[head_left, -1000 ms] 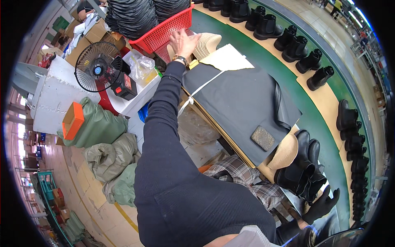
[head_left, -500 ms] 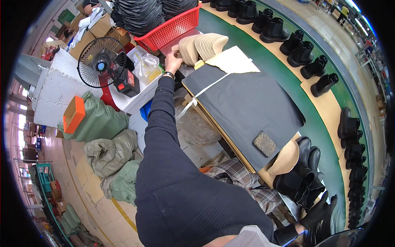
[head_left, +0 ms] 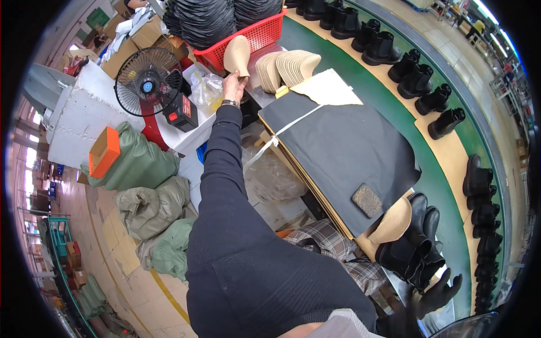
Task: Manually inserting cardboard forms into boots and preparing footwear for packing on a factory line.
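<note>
Left hand [head_left: 233,88] pinched a beige curved piece [head_left: 236,54] by its lower end, black-gloved right hand [head_left: 433,298] was open, fingers spread, near black boots [head_left: 401,253].

Ahead of yr L grip [head_left: 234,87]: red basket [head_left: 262,34]; just R, stacked beige pieces [head_left: 290,66]; to L, plastic bag [head_left: 207,90]. You've open room over the blk sheet [head_left: 344,146], bar the gritty block [head_left: 367,201]; blk boots [head_left: 417,213] stand off its near R end.

The left hand [head_left: 233,88] holds a curved tan piece [head_left: 236,54].
</note>
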Available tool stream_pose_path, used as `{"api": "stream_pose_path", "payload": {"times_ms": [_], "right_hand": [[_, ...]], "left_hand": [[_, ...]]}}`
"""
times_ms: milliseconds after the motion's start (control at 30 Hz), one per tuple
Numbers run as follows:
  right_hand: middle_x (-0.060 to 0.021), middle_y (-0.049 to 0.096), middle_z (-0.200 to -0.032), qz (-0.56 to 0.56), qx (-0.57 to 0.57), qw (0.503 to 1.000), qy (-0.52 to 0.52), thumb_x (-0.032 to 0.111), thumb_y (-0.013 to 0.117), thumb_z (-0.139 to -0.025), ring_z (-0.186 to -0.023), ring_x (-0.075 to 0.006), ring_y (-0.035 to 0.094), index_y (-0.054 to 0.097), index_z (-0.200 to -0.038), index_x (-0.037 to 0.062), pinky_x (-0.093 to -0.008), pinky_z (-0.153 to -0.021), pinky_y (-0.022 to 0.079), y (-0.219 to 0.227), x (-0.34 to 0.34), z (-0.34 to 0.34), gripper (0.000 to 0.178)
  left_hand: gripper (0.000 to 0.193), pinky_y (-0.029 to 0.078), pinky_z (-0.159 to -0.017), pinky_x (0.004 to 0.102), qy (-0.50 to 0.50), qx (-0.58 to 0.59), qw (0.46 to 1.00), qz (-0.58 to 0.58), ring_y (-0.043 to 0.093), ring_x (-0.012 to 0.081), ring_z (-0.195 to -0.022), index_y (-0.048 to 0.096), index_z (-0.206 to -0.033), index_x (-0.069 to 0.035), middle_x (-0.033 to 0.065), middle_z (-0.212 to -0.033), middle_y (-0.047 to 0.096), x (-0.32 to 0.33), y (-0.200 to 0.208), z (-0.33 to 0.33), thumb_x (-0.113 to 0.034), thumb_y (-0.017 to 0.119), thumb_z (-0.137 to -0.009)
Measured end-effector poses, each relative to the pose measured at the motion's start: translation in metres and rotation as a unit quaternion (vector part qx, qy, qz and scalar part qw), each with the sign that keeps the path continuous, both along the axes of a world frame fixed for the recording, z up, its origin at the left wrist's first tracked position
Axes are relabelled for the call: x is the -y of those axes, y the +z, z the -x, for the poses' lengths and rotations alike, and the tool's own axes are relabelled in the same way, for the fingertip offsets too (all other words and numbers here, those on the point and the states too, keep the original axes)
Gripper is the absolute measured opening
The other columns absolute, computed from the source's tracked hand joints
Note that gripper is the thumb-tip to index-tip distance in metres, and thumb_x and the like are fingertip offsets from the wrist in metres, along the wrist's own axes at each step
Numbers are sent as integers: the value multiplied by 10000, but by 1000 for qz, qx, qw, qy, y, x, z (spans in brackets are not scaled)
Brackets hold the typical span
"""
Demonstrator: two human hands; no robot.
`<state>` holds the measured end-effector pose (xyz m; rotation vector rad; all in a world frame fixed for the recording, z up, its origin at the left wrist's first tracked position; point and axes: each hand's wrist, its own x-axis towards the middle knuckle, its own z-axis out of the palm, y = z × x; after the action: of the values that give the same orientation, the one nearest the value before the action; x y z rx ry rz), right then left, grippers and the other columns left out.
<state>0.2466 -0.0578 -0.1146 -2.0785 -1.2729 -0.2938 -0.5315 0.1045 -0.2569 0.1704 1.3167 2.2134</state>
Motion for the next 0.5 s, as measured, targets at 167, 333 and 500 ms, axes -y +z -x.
{"api": "stream_pose_path", "payload": {"times_ms": [167,333,500], "right_hand": [[-127,558,-1244,14,0,1000,-9,284,630,-881,-926,-230,597,508,-1261,20,-320,-785,477,15,-7,25,479],[-177,539,-1249,5,-51,999,2,343,625,-873,-1123,-315,534,533,-1226,11,-368,-884,442,17,-4,27,494],[-150,516,-1276,19,32,999,31,258,589,-908,-1113,-267,551,586,-1193,89,-336,-840,461,2,3,5,332]], "left_hand": [[166,531,-667,328,-81,56,994,-44,593,217,-795,539,-1023,-5,106,-910,603,8,-3,14,-122,571,-909],[181,530,-696,327,-102,46,993,-41,588,218,-839,534,-1044,-19,95,-929,596,14,0,8,-126,580,-905],[122,529,-592,298,-46,-19,999,-8,600,192,-693,582,-925,3,101,-830,609,14,6,-10,-117,566,-908]]}}
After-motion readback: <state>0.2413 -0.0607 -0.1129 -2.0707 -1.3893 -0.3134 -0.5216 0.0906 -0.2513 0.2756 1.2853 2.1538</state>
